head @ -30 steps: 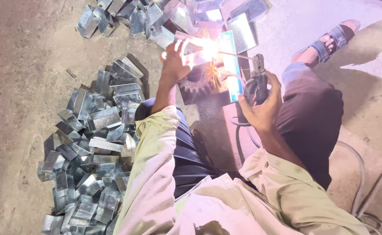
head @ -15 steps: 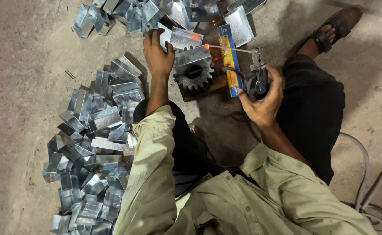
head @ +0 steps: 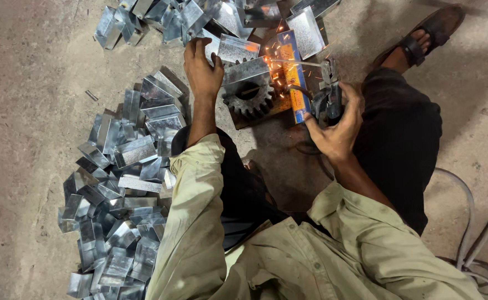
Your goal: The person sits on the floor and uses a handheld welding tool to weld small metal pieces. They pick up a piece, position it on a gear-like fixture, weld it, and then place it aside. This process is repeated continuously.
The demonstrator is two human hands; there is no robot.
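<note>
My left hand presses down on a folded sheet-metal piece that rests on a dark toothed gear. Gripped in my right hand is a welding electrode holder, and its thin rod reaches left to the metal piece. Orange sparks scatter where the rod meets the piece. A blue and yellow box lies between the gear and the holder.
A heap of shiny folded metal pieces covers the concrete floor at left. Another heap lies beyond the gear. My sandalled foot is at upper right. Cables curl at the right edge.
The bright welding glare of a second ago died, then small sparks returned at the piece. My left hand shifted left onto the piece's end. The view moved in closer.
</note>
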